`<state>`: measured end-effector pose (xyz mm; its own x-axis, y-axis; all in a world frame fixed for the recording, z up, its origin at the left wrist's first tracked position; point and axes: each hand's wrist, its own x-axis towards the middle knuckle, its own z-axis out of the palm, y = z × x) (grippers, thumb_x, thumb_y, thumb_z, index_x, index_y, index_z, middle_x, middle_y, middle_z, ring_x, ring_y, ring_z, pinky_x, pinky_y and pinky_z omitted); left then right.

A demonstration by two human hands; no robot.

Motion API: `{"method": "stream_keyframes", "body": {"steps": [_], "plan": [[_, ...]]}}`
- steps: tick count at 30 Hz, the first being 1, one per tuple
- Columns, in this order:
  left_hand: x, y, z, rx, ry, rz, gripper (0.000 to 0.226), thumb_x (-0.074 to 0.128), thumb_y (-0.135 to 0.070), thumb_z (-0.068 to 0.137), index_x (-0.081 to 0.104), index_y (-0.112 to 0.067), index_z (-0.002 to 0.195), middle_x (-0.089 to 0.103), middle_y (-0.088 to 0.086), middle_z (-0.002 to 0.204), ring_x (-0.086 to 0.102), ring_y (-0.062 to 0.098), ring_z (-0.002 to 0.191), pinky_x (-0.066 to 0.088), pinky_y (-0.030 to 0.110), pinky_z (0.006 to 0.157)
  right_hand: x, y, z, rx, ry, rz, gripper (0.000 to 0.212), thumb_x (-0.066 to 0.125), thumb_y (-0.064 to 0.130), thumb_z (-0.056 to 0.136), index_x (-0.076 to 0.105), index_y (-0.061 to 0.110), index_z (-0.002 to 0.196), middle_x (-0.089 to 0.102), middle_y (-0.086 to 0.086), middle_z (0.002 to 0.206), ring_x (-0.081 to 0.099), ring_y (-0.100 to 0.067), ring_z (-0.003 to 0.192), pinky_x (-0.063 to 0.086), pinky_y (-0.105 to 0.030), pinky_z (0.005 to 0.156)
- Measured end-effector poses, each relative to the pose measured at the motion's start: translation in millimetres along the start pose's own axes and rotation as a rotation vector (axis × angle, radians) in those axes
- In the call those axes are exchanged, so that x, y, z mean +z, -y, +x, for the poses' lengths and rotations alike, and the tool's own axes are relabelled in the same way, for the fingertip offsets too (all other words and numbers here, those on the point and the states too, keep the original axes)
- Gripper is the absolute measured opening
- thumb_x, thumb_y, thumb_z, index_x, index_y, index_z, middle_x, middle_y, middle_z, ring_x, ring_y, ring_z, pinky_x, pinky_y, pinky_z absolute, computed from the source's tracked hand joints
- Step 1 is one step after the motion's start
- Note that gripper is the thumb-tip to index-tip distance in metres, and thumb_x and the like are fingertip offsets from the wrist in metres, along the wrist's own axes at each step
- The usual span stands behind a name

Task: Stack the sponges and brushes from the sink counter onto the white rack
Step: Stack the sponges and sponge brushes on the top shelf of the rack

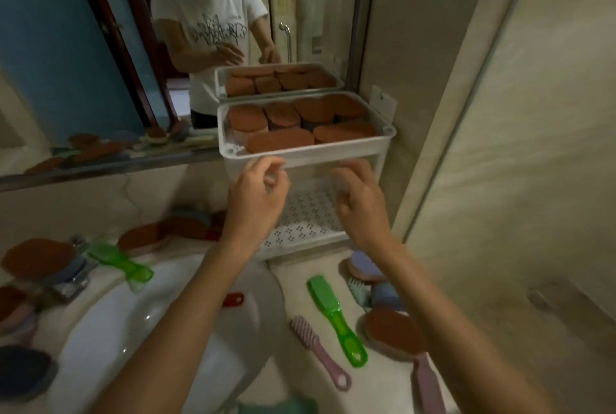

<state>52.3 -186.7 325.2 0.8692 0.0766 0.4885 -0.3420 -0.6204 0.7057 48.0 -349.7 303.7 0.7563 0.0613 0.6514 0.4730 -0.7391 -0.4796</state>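
Counter (290,293) holds pink brush (316,352) below seemingly empty hands (255,200) (361,207).

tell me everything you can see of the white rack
The white rack looks like plastic, with two tiers on corner posts. Its top tray is packed with brown sponges; the perforated lower shelf looks bare where visible. It stands upright on the counter against the mirror. The left hand and right hand are before its front edge; contact is unclear.
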Motion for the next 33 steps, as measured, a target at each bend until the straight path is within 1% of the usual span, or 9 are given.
{"method": "stream_keyframes", "body": {"steps": [2,4,8,10,14,19,26,29,33], "plan": [[14.1,12.7,-29.6,-0.062,0.04,-0.037,0.017,0.054,-0.016,0.088,0.066,-0.016,0.101,0.062,-0.001,0.094,0.053,-0.003,0.068,0.038,0.001,0.06,3.6,-8.2,-37.9,0.105,0.035,0.031,0.033,0.048,-0.008,0.068,0.059,-0.006,0.1,0.056,-0.024,0.103,0.059,-0.035,0.09,0.038,-0.025,0.074],[32.9,26.3,-61.5,-0.176,0.159,-0.04,0.018,0.054,-0.015,0.089,0.067,-0.013,0.101,0.066,0.004,0.091,0.054,0.004,0.067,0.036,0.006,0.058,7.6,-24.9,-82.4,0.231,0.162,-0.024,0.027,0.053,-0.001,0.074,0.056,-0.005,0.101,0.056,-0.023,0.099,0.057,-0.037,0.089,0.034,-0.029,0.074],[64.0,49.3,-118.8,-0.387,0.407,-0.066,0.019,0.051,-0.01,0.09,0.065,-0.008,0.102,0.068,0.012,0.098,0.062,0.019,0.081,0.047,0.025,0.076,9.6,-69.1,-159.5,0.466,0.638,-0.462,0.047,0.056,0.035,0.083,0.046,0.007,0.118,0.052,-0.015,0.12,0.05,-0.034,0.11,0.035,-0.038,0.089],[73.0,58.7,-139.2,-0.459,0.479,-0.057,0.021,0.051,-0.008,0.088,0.065,-0.007,0.102,0.068,0.013,0.102,0.064,0.025,0.09,0.048,0.028,0.081,6.0,-84.0,-186.2,0.563,0.742,-0.559,0.055,0.054,0.048,0.083,0.042,0.011,0.122,0.051,-0.01,0.124,0.049,-0.03,0.115,0.036,-0.036,0.093],[83.7,69.5,-163.9,-0.55,0.608,-0.046,0.027,0.049,-0.016,0.083,0.066,-0.008,0.103,0.068,0.013,0.103,0.062,0.024,0.096,0.044,0.023,0.078,3.0,-100.9,-213.7,0.665,0.895,-0.594,0.076,0.066,0.037,0.074,0.028,0.011,0.134,0.037,-0.01,0.135,0.04,-0.03,0.124,0.033,-0.038,0.101],[89.8,77.6,-172.6,-0.593,0.675,-0.035,0.024,0.05,-0.008,0.083,0.065,-0.01,0.102,0.069,0.014,0.099,0.064,0.026,0.095,0.048,0.028,0.083,7.2,-105.7,-215.1,0.623,0.872,-0.643,0.06,0.058,0.019,0.079,0.029,0.009,0.131,0.032,-0.012,0.139,0.027,-0.029,0.133,0.024,-0.045,0.109],[94.7,80.0,-173.8,-0.658,0.71,-0.112,0.021,0.052,-0.013,0.084,0.063,-0.013,0.102,0.068,0.013,0.1,0.065,0.028,0.092,0.049,0.031,0.077,3.3,-96.4,-207.8,0.521,0.814,-0.663,0.049,0.059,0.02,0.078,0.039,0.011,0.122,0.042,-0.013,0.123,0.041,-0.033,0.117,0.03,-0.044,0.101],[101.3,71.2,-170.6,-0.773,0.726,-0.241,0.027,0.055,-0.025,0.089,0.052,-0.015,0.114,0.062,0.007,0.1,0.063,0.025,0.089,0.047,0.028,0.07,4.7,-78.9,-198.5,0.436,0.652,-0.467,0.042,0.064,0.017,0.072,0.047,0.005,0.109,0.046,-0.015,0.11,0.048,-0.034,0.098,0.036,-0.038,0.078],[104.4,55.9,-163.5,-0.959,0.701,-0.511,0.022,0.058,-0.024,0.089,0.043,-0.016,0.103,0.057,0.006,0.098,0.061,0.018,0.079,0.052,0.024,0.063,11.6,-62.2,-183.8,0.37,0.605,-0.064,0.043,0.073,0.014,0.068,0.049,0.002,0.102,0.042,-0.008,0.101,0.044,-0.025,0.088,0.028,-0.023,0.068]]}}
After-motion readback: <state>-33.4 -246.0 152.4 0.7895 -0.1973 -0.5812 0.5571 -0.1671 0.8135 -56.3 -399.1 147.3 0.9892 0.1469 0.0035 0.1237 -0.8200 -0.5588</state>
